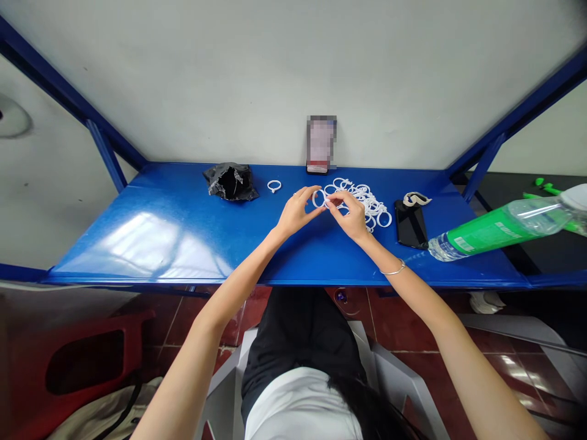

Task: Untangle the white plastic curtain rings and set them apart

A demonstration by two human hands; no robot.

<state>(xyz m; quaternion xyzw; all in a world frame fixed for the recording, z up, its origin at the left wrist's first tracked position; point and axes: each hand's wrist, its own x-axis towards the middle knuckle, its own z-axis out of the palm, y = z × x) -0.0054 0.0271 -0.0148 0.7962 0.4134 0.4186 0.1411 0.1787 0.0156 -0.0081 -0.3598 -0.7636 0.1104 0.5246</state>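
Note:
A white plastic ring (314, 198) is held upright between my two hands, a little above the blue tabletop. My left hand (296, 212) grips it from the left, thumb below and fingers above. The fingertips of my right hand (352, 215) pinch its right side, where a small part is partly hidden by the fingers. Just beyond and to the right of my right hand lies a loose pile of similar white rings (367, 198), several of them with small knobs. One single white ring (274, 190) lies apart, left of my hands.
A crumpled black plastic bag (233, 182) sits at the back left of the blue table (183, 208). A phone (321, 143) leans on the wall. At the right are a dark phone (410, 225), a whitish strip (416, 198) and a green-labelled bottle (499, 229).

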